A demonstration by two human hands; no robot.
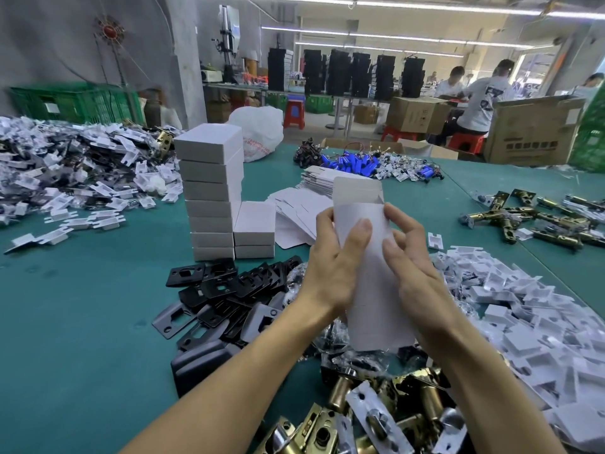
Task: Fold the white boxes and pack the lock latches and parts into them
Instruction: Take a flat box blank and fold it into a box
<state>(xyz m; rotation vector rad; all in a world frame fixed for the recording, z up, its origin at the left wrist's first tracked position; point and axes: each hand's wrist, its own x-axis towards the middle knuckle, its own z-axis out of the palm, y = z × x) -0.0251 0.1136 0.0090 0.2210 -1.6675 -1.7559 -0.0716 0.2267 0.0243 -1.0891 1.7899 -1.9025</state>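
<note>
The green surface point(82, 306) is carrying all the stock. A stack of folded white boxes point(209, 191) is standing left of centre, and flat blanks point(294, 208) are lying fanned just behind the hands. Black strike plates point(222, 290) are lying heaped in front of the stack. Brass lock latches point(376, 414) are lying piled at the near edge.

The white box in hand point(370, 290) is being held upright in the air above the latches, with its far flap point(357, 188) standing open. The left hand point(330, 267) and right hand point(415, 257) are gripping it from opposite sides. The fingers point(324, 217) are curling round the side walls, and both thumbs are pressing on the near panel.

The box appears to be thin card: very light, stiff only along its creases, and easily dented. Taking hold at the folded edges, not mid-panel, is advisable. The latches look heavy and hard, and some seem to be bagged in slippery film, so gripping each by its barrel is the safer choice.
</note>
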